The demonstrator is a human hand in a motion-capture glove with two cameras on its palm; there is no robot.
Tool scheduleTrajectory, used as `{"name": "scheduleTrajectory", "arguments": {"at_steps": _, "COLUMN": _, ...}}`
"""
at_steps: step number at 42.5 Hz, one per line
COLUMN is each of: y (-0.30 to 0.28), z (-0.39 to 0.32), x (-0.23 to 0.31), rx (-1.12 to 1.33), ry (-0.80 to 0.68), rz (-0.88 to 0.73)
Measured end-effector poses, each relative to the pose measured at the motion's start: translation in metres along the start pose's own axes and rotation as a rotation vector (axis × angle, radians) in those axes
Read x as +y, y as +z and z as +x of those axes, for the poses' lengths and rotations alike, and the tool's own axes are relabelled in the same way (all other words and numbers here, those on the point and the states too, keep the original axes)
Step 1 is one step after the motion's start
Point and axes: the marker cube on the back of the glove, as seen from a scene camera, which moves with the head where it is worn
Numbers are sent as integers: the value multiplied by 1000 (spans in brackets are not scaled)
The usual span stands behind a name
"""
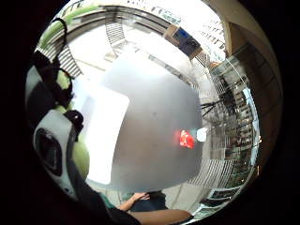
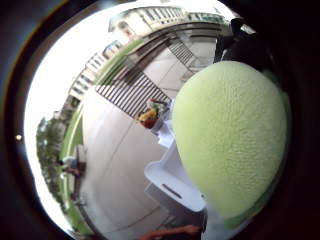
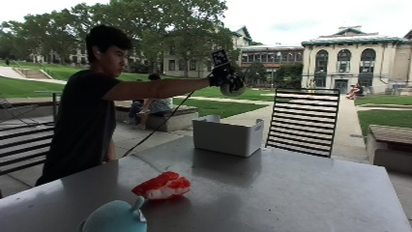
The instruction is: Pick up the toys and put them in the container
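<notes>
While the gloved right hand (image 3: 227, 79) hangs high over the white plastic container (image 3: 228, 136), its fingers are curled around a pale green plush toy (image 2: 230, 140), so this looks like the drop-off step. Next move, I'd guess: lower a bit and let go so it lands inside the box. That toy is rounded with a nubby, fuzzy surface. Left on the smooth grey table (image 3: 309, 193) are a red and white plush (image 3: 163, 186) and a teal rounded toy (image 3: 116, 217), both well apart from the container.

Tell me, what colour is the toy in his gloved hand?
Pale yellow-green toy, clearest in the thumb side palm view.
</notes>
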Motion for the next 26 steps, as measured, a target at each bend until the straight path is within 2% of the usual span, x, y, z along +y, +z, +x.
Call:
{"name": "scheduleTrajectory", "arguments": {"at_steps": 5, "y": 18, "z": -25, "x": -10, "rx": -88, "ry": -46, "rz": -20}}
{"name": "scheduleTrajectory", "arguments": {"at_steps": 12, "y": 44, "z": -4, "x": -12, "rx": 61, "ry": -171, "rz": -36}}
{"name": "scheduleTrajectory", "arguments": {"at_steps": 18, "y": 49, "z": -37, "x": -22, "rx": -141, "ry": -28, "rz": -34}}
{"name": "scheduleTrajectory", "arguments": {"at_steps": 26, "y": 68, "z": -26, "x": -25, "rx": -51, "ry": 28, "rz": -75}}
